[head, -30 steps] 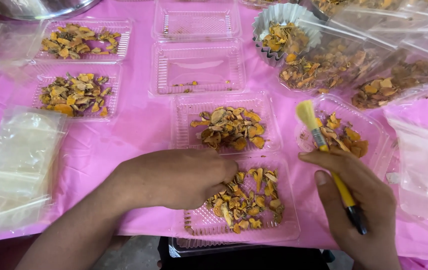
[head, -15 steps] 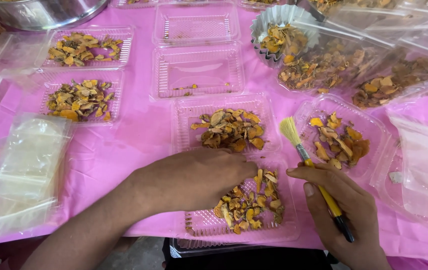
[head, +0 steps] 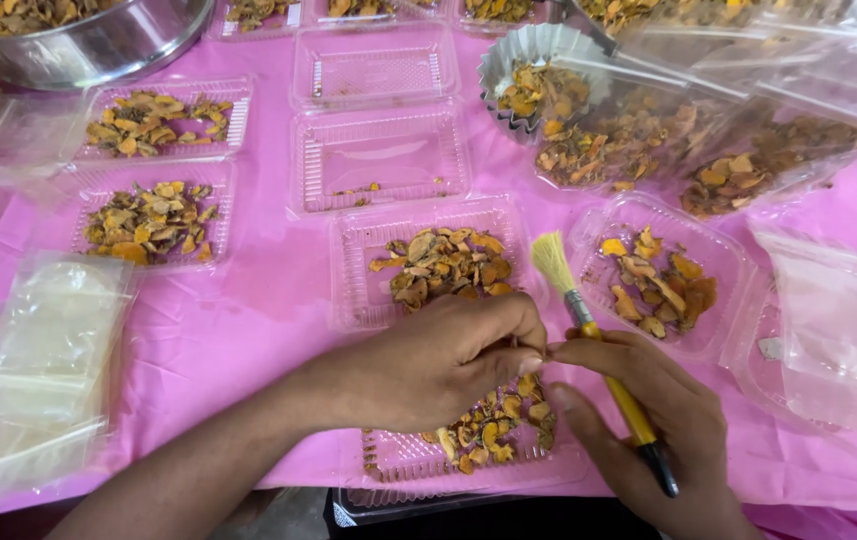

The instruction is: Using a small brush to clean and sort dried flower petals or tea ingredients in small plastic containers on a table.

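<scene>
A pink surface (head: 249, 330) is crowded with clear plastic trays. Two at the left (head: 154, 215) hold dried orange-brown chips, one at centre (head: 379, 160) is almost empty, and another (head: 439, 262) just beyond the hands is half full. A rounder tray (head: 664, 275) of chips sits to the right, with a fluted foil cup (head: 539, 75) and filled plastic bags (head: 729, 150) behind it. A steel bowl (head: 99, 45) stands at the top left, and a stack of empty bags (head: 44, 350) lies at the left edge.

The left hand (head: 439, 365) reaches in from the lower left, palm down, covering much of the nearest tray (head: 469, 455); its fingers are curled shut, pinching something too small to make out. The right hand (head: 649, 420) comes up from the lower right, its fingers closed round a brush (head: 604, 360), fingertips meeting those of the left hand.

The brush lies diagonally over the near tray's right edge, pale bristles pointing up and left, dark handle end down and right.
</scene>
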